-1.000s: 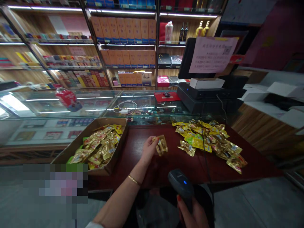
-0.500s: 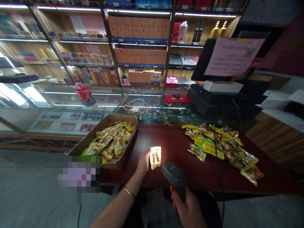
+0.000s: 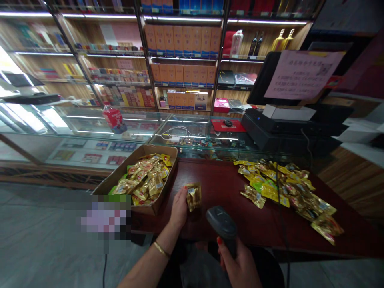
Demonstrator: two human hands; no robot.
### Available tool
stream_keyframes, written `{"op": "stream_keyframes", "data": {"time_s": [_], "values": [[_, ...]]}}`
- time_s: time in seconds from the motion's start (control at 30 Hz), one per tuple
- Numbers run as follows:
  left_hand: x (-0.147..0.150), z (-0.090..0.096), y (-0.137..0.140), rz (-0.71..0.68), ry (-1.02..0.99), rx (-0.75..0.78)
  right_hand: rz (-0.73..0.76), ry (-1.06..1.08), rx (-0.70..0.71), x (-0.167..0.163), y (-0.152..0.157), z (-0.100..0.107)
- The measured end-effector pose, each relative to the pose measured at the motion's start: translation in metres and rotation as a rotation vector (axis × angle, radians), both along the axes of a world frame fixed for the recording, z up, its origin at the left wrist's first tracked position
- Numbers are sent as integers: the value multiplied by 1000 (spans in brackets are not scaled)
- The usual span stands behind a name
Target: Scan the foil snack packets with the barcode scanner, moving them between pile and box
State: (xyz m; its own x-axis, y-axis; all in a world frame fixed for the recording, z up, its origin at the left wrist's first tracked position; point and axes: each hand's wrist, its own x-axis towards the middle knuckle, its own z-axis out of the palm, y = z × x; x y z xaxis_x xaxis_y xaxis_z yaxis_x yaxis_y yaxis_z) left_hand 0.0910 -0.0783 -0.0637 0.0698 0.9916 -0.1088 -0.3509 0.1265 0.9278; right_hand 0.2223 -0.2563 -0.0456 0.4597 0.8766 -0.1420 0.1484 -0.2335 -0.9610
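My left hand (image 3: 179,209) pinches a small gold foil snack packet (image 3: 193,197) by its left edge, above the dark red table (image 3: 207,172). Wrapped around the handle of a dark grey barcode scanner (image 3: 222,222) is my right hand (image 3: 238,260). The scanner's head points toward the packet, a short gap apart from it. To the left, a cardboard box (image 3: 175,160) holds many gold, yellow and green packets (image 3: 150,176). A loose pile of similar packets (image 3: 279,184) lies on the table's right side.
Behind the table stands a glass display counter (image 3: 135,120) with a red-labelled bottle (image 3: 114,118), a white cable (image 3: 177,132) and a mouse (image 3: 228,123) on a red pad. A black monitor (image 3: 260,78) bearing a pink paper stands at right. A dark cable crosses the right pile.
The bright scanner light on the packet has gone out. Both hands keep nearly the same place, and the whole view has shifted slightly.
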Motion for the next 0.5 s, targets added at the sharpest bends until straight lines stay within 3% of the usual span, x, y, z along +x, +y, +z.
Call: {"op": "stream_keyframes", "data": {"time_s": [0.17,0.27,0.33,0.4,0.5], "values": [[-66,79,11,432,444,413,-19,-4,-47,13,-9,-9],[-110,112,33,576,697,486,-55,-25,-73,20,-14,-18],[-125,119,48,554,886,418,-70,-17,-79,23,-18,-24],[-119,115,58,542,1048,428,-92,2,-76,26,-21,-28],[-62,94,58,472,1052,660,-139,17,-62,32,-29,-30]]}}
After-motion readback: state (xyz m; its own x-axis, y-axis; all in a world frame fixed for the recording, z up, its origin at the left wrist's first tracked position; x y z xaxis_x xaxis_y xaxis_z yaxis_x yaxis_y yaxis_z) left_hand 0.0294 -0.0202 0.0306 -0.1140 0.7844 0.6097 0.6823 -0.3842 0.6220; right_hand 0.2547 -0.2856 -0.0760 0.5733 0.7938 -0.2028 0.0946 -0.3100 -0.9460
